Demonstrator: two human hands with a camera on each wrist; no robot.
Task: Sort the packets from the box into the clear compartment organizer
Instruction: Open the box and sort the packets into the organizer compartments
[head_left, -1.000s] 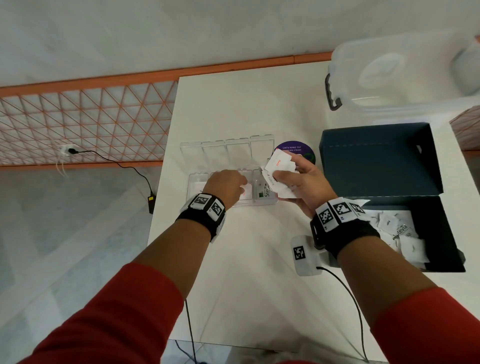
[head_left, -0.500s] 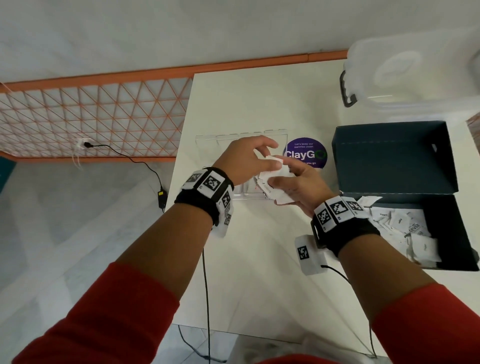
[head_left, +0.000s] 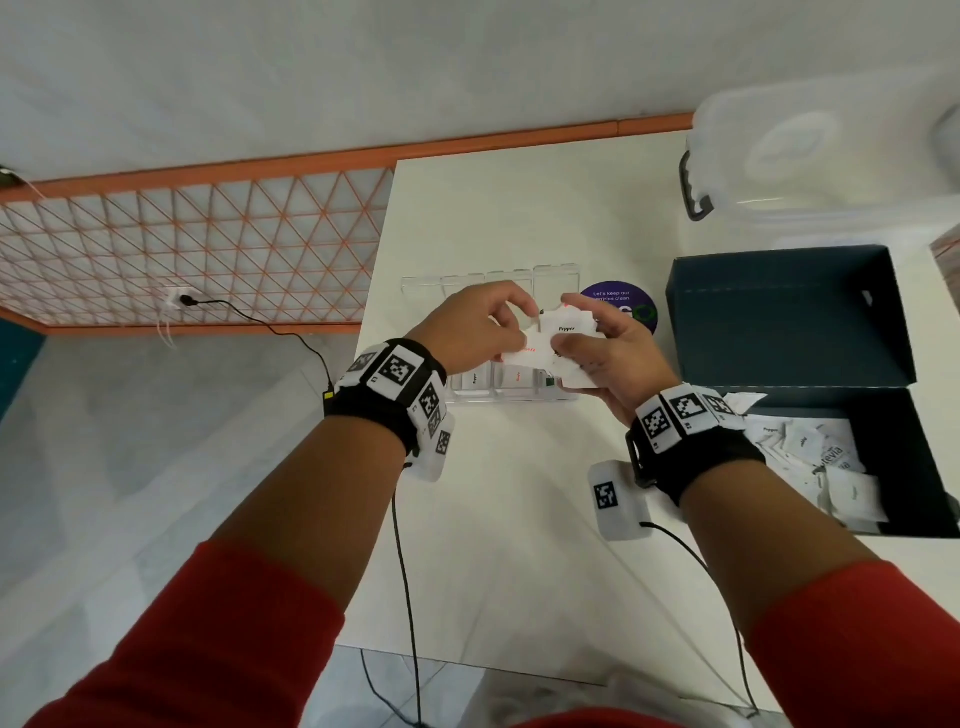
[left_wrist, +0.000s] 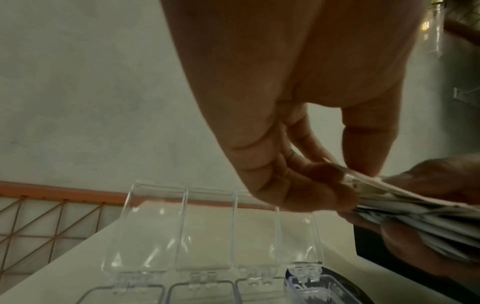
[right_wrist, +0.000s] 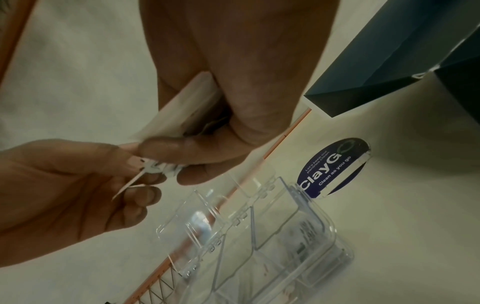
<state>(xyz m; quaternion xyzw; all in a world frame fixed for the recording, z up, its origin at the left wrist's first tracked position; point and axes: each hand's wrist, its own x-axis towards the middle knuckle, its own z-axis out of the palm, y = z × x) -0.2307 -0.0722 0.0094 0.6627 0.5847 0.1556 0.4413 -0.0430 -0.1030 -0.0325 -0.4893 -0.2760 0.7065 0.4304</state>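
Pinching one packet (head_left: 522, 353) at its edge, the left hand (head_left: 475, 332) draws from the right hand's (head_left: 605, 353) clamped fan; light, limp, slippery paper is judged.

We see an organizer (head_left: 511, 395) on the surface (head_left: 519, 545), a round sticker (head_left: 631, 306) just right of it, the box (head_left: 893, 447) of packets (head_left: 826, 457) further right, and a lidded tub (head_left: 831, 171) at far right.
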